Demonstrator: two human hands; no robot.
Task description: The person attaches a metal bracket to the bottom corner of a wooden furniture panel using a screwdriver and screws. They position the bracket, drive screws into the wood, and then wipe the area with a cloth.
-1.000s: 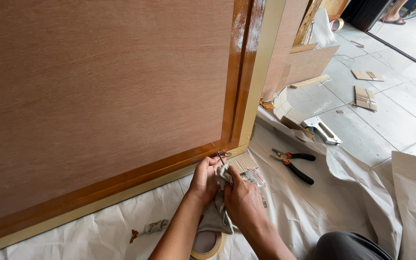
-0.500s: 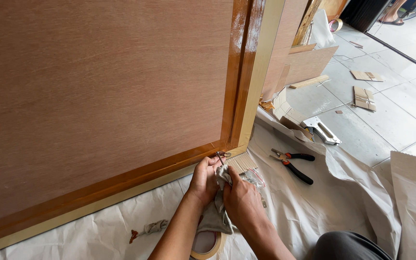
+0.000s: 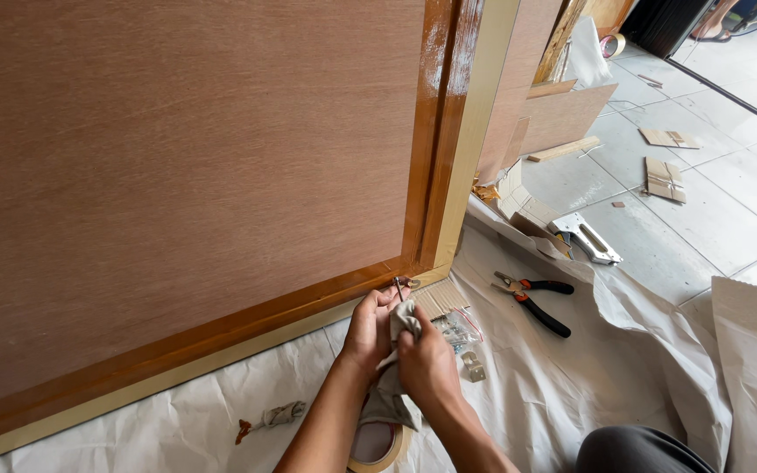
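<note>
A single head-worn camera looks steeply down and forward from close above the person's own hands, which sit at lower centre of the frame. A wooden panel (image 3: 186, 175) fills the upper left; the tiled floor (image 3: 711, 201) recedes toward the upper right.

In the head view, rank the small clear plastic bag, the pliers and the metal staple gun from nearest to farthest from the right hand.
From the right hand:
1. Small clear plastic bag, just up and right of it on the white sheet.
2. Pliers, farther right on the sheet.
3. Metal staple gun, beyond the pliers at the sheet's edge.
</note>
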